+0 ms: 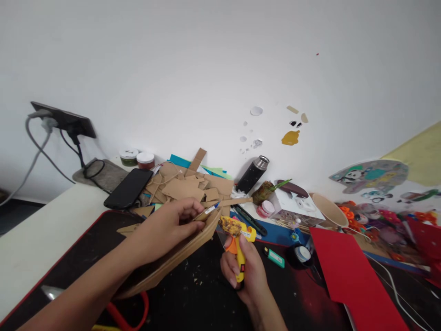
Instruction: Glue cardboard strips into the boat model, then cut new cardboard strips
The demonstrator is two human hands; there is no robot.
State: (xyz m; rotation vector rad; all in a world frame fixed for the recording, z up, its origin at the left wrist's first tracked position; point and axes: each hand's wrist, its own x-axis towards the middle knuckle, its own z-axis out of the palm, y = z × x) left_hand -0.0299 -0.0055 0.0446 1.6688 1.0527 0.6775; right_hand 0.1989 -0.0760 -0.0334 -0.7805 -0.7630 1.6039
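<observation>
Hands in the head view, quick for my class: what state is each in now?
Left hand: closed on the cardboard.
Right hand: closed around the yellow glue gun.

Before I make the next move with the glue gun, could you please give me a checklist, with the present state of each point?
1. Glue gun held by its handle in the right hand: ok.
2. Cardboard piece held in the left hand: ok.
3. Left fingers not touching the nozzle: ok, but it is near.
4. Red switch turned on: cannot tell.
5. Red-handled scissors away from the left forearm: not ok, they lie below it.
6. Phone away from the nozzle: ok.
</observation>
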